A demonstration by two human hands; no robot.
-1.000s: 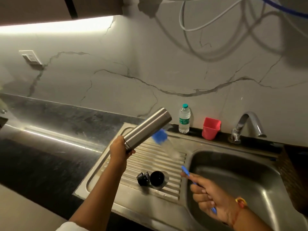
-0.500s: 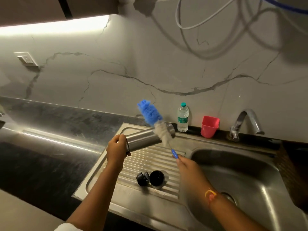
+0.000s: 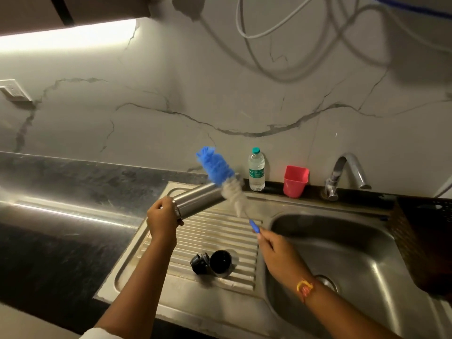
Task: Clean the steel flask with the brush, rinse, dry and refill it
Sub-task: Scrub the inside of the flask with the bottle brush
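Steel is what your left hand (image 3: 162, 218) holds: the steel flask (image 3: 198, 199). Your fingers curl round its near end. The flask is tilted, and its far end points up and away from you, toward the wall. Your left arm reaches out over the ribbed draining board (image 3: 234, 241).

Your right hand (image 3: 278, 253) is lower and off to the right of your left hand, by the edge of the sink bowl (image 3: 354, 241). Its fingers are curled round the thin blue end of the brush (image 3: 217, 167). The brush slants up and to the left from that hand. Its white fluffy part crosses the far end of the flask, and its blue fluffy tip sticks up above it. The brush is blurry, so it is hard to tell whether it touches the steel. An orange and yellow band (image 3: 304, 288) sits on your right wrist.

Below and between your hands, a black stopper (image 3: 199, 263) and a black cup lid (image 3: 221, 263) lie on the draining board, just beside each other. Past your right hand, by the wall, stand a water bottle (image 3: 256, 170) with a green cap, then a red cup (image 3: 295, 181), then the tap (image 3: 342, 174) further right. A dark basket (image 3: 428, 241) sits far to the right of your right hand. A black counter (image 3: 61, 241) stretches to the left of your left hand.
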